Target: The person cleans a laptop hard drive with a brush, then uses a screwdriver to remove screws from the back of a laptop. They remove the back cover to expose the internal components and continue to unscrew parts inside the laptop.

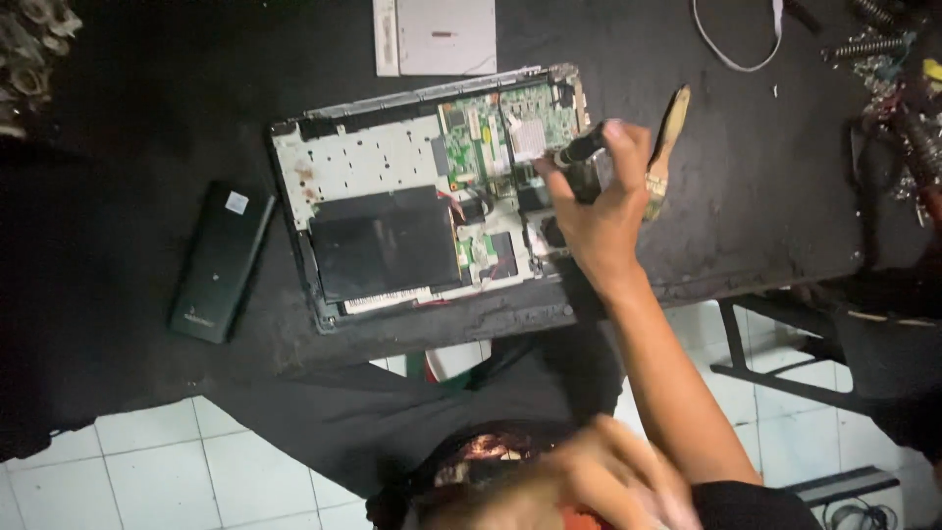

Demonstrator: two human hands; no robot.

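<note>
Left hand (599,481) blurry, close to camera, grip cannot be told | right hand (599,211) closed on small black tool (581,149) over open laptop (422,196) on table (147,147) | brush (667,137) just beside | black battery (221,260) lies left

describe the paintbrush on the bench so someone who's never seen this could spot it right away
Start at the opened laptop lying in the middle of the black workbench, its green circuit boards bare. Just past its right edge, beside the right hand, lies the paintbrush. It is the only pale wooden-handled thing there, slim and slanted, bristles toward the bench's near edge.
</note>
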